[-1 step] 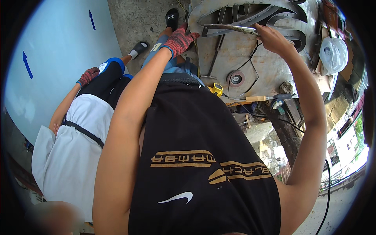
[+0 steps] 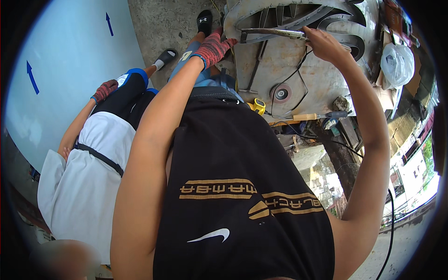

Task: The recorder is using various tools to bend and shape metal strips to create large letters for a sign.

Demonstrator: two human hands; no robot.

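My left hand [image 2: 214, 50], in a red and dark knitted glove, is at the rounded left end of a curved sheet-metal frame [image 2: 230, 24]. Its thumb and fingers lie either side of that end, gripping it. The frame has raised edge strips and short cross pieces inside, and rests on a grey metal worktop [image 2: 280, 70]. Bare and closed, my right hand [image 2: 326, 45] is wrapped round the end of a long, worn metal tool [image 2: 275, 32]. The tool lies across the frame's near edge, its tip pointing left. The exact kind of tool cannot be made out.
On the worktop lie a T-shaped metal bar [image 2: 256, 70], a round grinding disc [image 2: 281, 94], a black cable [image 2: 298, 70] and a wooden-handled tool [image 2: 305, 117]. A yellow tape measure [image 2: 258, 106] is by my waist. Another person [image 2: 100, 140] sits at left, beside a large pale panel [image 2: 70, 56].
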